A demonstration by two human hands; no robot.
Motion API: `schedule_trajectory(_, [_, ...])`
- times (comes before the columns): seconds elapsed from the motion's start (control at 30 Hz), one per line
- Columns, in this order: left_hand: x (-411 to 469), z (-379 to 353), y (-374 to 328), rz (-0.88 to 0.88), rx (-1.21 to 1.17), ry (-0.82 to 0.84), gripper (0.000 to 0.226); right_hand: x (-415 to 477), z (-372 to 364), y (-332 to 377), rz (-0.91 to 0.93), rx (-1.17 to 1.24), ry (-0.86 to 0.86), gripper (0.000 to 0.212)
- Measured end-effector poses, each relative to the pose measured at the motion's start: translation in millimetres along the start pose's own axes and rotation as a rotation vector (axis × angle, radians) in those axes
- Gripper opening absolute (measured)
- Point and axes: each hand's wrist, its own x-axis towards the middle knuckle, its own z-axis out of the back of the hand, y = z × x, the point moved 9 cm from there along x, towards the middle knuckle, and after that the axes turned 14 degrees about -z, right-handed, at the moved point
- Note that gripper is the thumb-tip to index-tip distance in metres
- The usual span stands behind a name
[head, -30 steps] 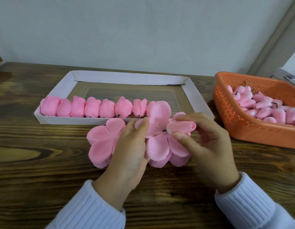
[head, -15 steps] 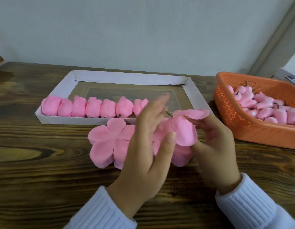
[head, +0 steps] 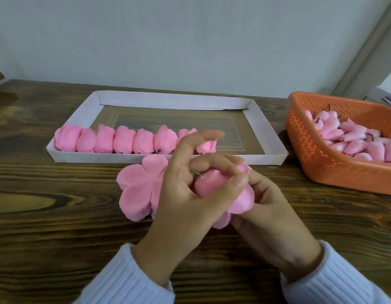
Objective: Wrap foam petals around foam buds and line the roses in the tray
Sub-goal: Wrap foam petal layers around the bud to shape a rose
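Both hands hold one pink foam rose (head: pixel 212 183) above the table, its short dark stem (head: pixel 197 172) poking out toward the left. My left hand (head: pixel 185 198) curls over the folded petals from above. My right hand (head: pixel 269 207) cups the rose from below and the right, with loose petal ends (head: pixel 242 200) sticking out between the hands. A flat pink petal piece (head: pixel 138 189) lies on the table just left of my left hand. The white cardboard tray (head: pixel 168 99) behind holds a row of several finished roses (head: pixel 124 141) along its near edge.
An orange perforated basket (head: pixel 310 150) at the right holds several pink foam buds (head: pixel 352 137) with dark stems. The dark wooden table (head: pixel 47 238) stretches to the left and front. A pale wall stands right behind the tray.
The petals that stood spread open around the bud are now folded in. My left hand has come down from an open pose and closed over the rose against my right hand.
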Motion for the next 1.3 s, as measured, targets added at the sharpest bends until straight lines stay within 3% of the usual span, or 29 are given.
schedule_trajectory(0.13, [-1.8,-7.4,5.8,0.041,-0.036,0.019,0.058,3.1,-4.1,-5.2,-0.081,0.089,0.03,0.05])
schedule_trajectory(0.4, [-7.2,-8.0,10.6,0.028,0.1,0.022,0.052,4.8,7.8,-7.5,-0.111,0.044,-0.08,0.056])
schedule_trajectory(0.63, [-6.1,0.5,6.9,-0.065,0.232,0.007,0.045,2.5,3.9,-1.5,-0.186,0.002,0.101,0.056])
schedule_trajectory(0.7, [-5.7,3.6,6.2,-0.09,0.27,0.003,0.045,3.6,7.9,-1.2,-0.183,-0.042,0.07,0.061])
schedule_trajectory(0.83, [-5.3,7.6,5.0,-0.117,0.327,-0.001,0.044,0.9,27.6,11.9,-0.007,-0.272,-0.183,0.065])
schedule_trajectory(1.03, [-7.3,1.9,6.9,-0.138,0.575,0.092,0.049,-14.5,24.8,39.5,0.334,-0.626,-0.457,0.03])
schedule_trajectory(1.17, [-11.6,-3.6,15.0,-0.062,0.592,0.193,0.06,-28.8,14.3,56.3,0.541,-0.768,-0.51,0.01])
schedule_trajectory(1.3, [-15.8,-11.2,23.5,-0.028,0.604,0.303,0.073,-24.0,11.3,49.6,0.496,-0.784,-0.502,0.013])
